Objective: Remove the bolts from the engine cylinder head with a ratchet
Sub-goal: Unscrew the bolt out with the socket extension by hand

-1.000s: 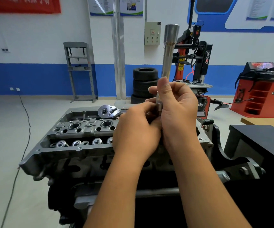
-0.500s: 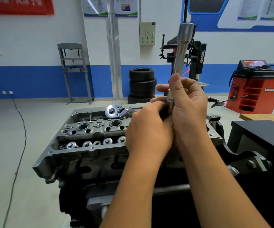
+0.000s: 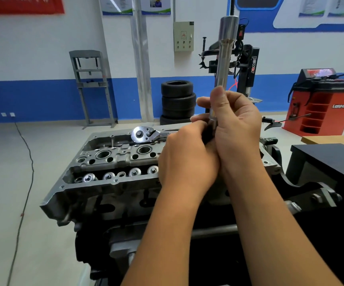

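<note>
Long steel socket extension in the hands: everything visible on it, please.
The long polished steel socket extension is a bright, round metal shaft that flares into a wider cylindrical socket end at the top. It stands nearly upright, tilted slightly right, above the grey engine cylinder head. The right hand grips its lower part, thumb along the shaft; the left hand holds its bottom end, which is hidden.

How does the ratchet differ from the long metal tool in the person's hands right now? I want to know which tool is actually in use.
The ratchet lies flat on the cylinder head, untouched; the long socket extension stands nearly upright, gripped by the right hand, with the left hand at its lower end. The ratchet shows a round flat head; the extension is a slim tube that widens at its top. Both are shiny bare metal.
</note>
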`<state>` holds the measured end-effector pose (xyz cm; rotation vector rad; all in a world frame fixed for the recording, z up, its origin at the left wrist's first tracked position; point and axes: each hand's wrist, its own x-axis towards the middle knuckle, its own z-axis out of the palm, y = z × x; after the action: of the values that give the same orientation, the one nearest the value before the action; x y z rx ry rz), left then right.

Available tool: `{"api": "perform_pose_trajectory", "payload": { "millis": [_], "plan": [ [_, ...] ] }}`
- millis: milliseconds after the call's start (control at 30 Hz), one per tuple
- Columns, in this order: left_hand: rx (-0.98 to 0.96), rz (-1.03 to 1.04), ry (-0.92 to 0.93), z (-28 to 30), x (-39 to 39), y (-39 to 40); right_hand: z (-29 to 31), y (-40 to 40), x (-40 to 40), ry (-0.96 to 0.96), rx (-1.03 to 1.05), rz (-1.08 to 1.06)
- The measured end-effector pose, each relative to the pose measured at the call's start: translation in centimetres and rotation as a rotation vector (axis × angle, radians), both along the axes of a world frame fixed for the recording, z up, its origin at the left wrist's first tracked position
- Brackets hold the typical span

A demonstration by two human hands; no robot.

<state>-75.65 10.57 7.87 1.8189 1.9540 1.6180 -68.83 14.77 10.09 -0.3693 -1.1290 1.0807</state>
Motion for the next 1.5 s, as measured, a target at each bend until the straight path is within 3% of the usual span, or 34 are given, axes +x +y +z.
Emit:
{"api": "perform_pose_trajectory", "payload": {
  "millis": [133, 367, 533, 767, 967, 1200, 1400, 1500],
  "plan": [
    [-0.025, -0.092, -0.015, 0.2, -0.2, 0.3, 0.0, 0.3, -0.1, -0.038, 0.0, 0.012],
    [0.062, 0.005, -0.062, -0.3, 0.1, 0.4, 0.1, 0.2, 0.1, 0.03, -0.025, 0.014],
    [-0.019, -0.182, -0.105, 0.2, -0.6, 0.3, 0.2, 0.3, -0.1, -0.019, -0.044, 0.064],
    [0.043, -0.006, -0.136, 0.0, 0.0, 0.0, -0.2, 0.3, 0.3, -0.022, 0.009, 0.036],
    [-0.079, -0.243, -0.139, 0.5, -0.8, -0.4, -0.3, 0.4, 0.1, -0.07, 0.039, 0.02],
    [0.015, 0.067, -0.058, 0.1, 0.4, 0.0, -0.2, 0.7, 0.4, -0.022, -0.012, 0.055],
    [-0.081, -0.15, -0.046, 0.4, -0.4, -0.1, -0.4, 0.7, 0.3, -0.04, 0.041, 0.022],
    [-0.028, -0.096, -0.069, 0.2, -0.3, 0.0, -0.3, 0.7, 0.2, -0.051, 0.004, 0.046]
  ]
}}
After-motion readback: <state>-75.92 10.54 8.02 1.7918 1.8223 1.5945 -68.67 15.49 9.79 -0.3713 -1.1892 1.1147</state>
